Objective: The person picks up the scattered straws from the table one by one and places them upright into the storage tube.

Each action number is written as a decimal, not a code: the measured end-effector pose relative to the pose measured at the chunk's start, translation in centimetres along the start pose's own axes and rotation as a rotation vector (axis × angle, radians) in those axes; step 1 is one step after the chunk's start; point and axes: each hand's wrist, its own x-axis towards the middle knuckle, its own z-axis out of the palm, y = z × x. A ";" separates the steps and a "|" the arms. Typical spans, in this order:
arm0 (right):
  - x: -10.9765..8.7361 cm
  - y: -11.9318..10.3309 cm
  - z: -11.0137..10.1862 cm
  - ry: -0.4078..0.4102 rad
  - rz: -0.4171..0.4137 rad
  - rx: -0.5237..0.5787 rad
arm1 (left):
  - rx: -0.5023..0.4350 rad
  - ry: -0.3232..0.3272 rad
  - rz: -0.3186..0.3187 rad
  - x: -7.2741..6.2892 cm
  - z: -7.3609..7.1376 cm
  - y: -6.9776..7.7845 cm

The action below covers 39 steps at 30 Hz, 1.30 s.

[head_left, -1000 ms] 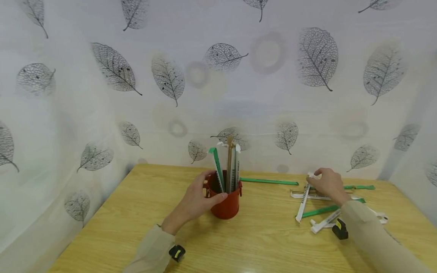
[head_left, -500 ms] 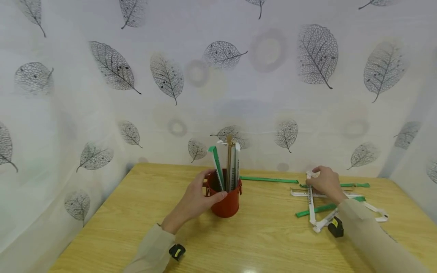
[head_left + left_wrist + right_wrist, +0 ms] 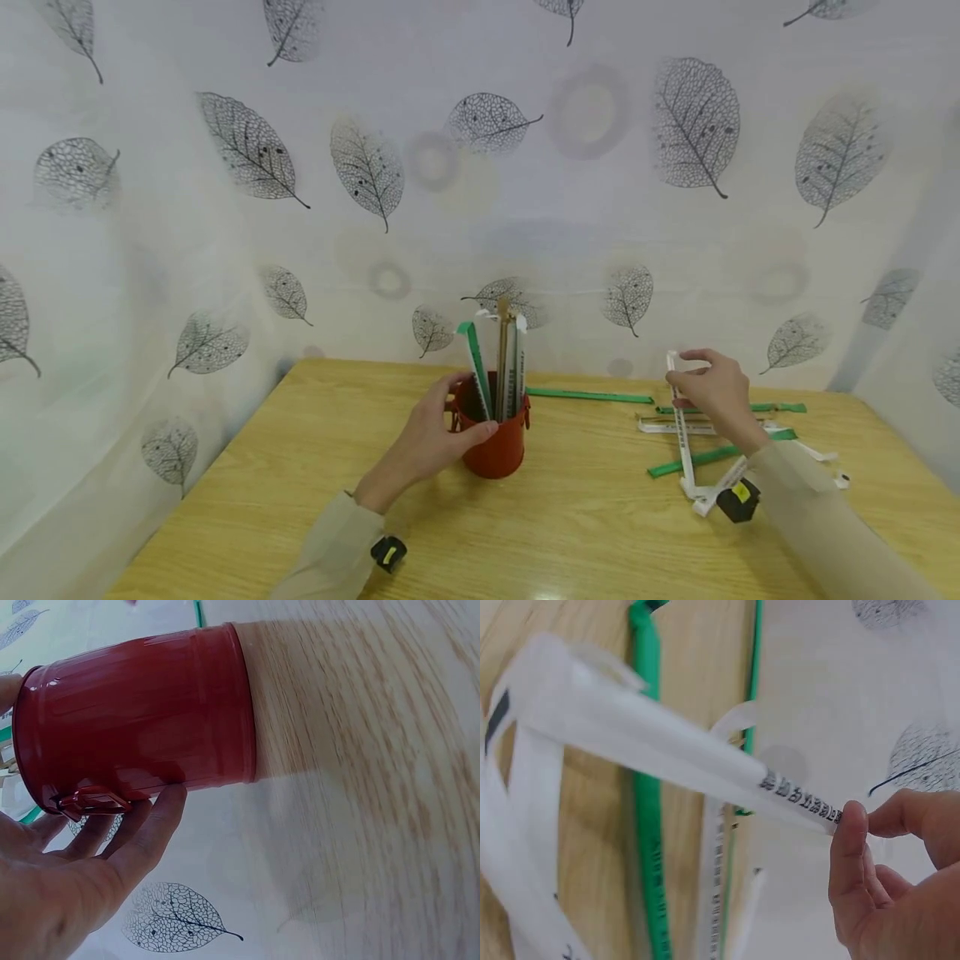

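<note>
White strip (image 3: pixel 682 442) lengthwise toward backdrop (image 3: pixel 525 242)

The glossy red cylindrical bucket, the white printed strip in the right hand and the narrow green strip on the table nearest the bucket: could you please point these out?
Red bucket (image 3: pixel 135 716), left wrist view: side wall.
White strip (image 3: pixel 694 759), right wrist view: its middle.
Green strip (image 3: pixel 590 396), head view: its middle.

Soft light leaves faint glare on the table (image 3: pixel 585 525), and the right-wrist view looks blurry.

The left grip (image 3: pixel 86 874) holds a red bucket (image 3: pixel 142 712) (quite glossy) on the wooden table (image 3: pixel 375 750).
</note>
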 end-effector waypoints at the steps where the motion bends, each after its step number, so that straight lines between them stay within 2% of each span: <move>1: -0.2 -0.3 0.0 0.010 -0.016 0.015 | 0.002 0.001 0.001 0.0 0.0 0.0; 11: -2.3 -2.6 0.2 0.140 -0.255 0.044 | 0.012 0.001 -0.005 -0.2 0.0 -0.3; 20: -3.6 -4.5 0.1 0.347 -0.458 0.020 | 0.025 0.001 -0.006 -0.3 0.1 -0.3; 28: -4.7 -7.1 0.7 0.385 -0.578 0.182 | 0.041 0.001 -0.009 0.0 0.1 -0.2; 36: -5.5 -10.1 1.7 0.449 -0.787 0.214 | 0.033 0.011 0.006 0.1 0.2 0.0; 39: -5.7 -11.2 2.1 0.466 -0.837 0.242 | 0.032 0.016 0.010 0.1 0.2 0.0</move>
